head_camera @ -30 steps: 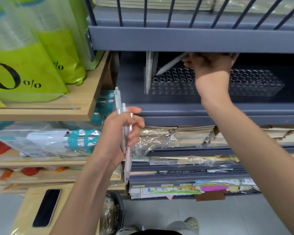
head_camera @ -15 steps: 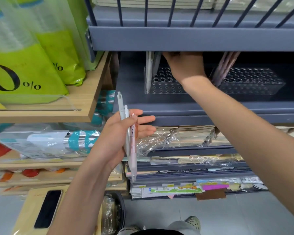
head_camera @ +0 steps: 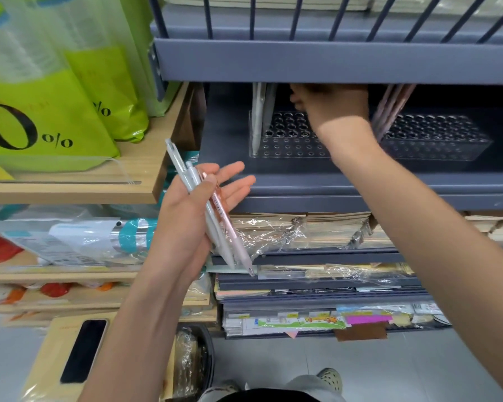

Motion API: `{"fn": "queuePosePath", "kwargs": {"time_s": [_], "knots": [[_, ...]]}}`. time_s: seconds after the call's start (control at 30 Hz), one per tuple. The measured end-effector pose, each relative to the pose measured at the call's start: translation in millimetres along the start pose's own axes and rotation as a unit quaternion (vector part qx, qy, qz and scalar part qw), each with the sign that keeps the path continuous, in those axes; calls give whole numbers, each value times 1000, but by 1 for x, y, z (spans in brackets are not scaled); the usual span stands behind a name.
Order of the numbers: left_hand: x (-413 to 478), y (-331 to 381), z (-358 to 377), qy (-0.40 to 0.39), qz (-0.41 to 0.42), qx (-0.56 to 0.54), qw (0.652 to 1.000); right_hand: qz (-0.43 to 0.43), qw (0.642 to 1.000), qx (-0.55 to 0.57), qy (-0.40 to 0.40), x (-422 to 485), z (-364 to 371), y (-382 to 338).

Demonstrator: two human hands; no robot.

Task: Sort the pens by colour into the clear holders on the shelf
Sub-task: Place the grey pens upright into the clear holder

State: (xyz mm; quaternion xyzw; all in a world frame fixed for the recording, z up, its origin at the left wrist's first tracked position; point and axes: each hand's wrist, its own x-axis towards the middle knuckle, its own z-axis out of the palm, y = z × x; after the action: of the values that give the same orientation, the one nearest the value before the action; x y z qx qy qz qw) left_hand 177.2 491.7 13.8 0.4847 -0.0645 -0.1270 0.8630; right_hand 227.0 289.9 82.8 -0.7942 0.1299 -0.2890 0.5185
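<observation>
Shelf [head_camera: 331, 187] at 12 o'clock: bring your right hand [head_camera: 331, 107], grip hidden, plumb over the clear holder [head_camera: 288, 140]; your left hand [head_camera: 192, 216] thumb-pins spare pens [head_camera: 183, 169].

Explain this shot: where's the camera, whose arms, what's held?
There is no robot here. A person wears one wide-angle camera on the head, so you look down along their own two arms. The left hand holds a small bunch of pens, white ones and a pink one, pinned under the thumb. The right hand reaches into the grey shelf, above a clear holder full of round holes; its fingertips are hidden under the upper shelf, so whether it holds a pen cannot be told. White pens stand at that holder's left end, and pink pens lean in a second holder on the right.
</observation>
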Motion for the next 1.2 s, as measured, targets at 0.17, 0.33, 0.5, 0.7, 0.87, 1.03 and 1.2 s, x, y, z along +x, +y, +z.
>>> {"fn": "queuePosePath", "kwargs": {"time_s": [0.17, 0.33, 0.5, 0.7, 0.87, 1.03, 1.2], "knots": [[5, 0, 1, 3, 33, -37, 999, 32, 991, 38, -121, -74, -33, 13], [8, -8, 14, -8, 31, -49, 998, 96, 954, 8, -283, -119, -25, 32], [8, -17, 34, -31, 26, -61, 997, 90, 950, 50, -294, -120, -26, 42], [9, -34, 64, -30, 8, -36, 999, 97, 945, 66, -305, -112, -58, 54], [13, -42, 89, -15, 16, -9, 1000, 108, 959, 113, -235, -92, -107, 66], [10, -55, 108, -5, -1, 32, 999, 53, 981, 152, -103, -52, -156, 75], [11, -71, 124, 16, -30, 75, 997, 12, 988, 149, 31, -13, -181, 85]]}}
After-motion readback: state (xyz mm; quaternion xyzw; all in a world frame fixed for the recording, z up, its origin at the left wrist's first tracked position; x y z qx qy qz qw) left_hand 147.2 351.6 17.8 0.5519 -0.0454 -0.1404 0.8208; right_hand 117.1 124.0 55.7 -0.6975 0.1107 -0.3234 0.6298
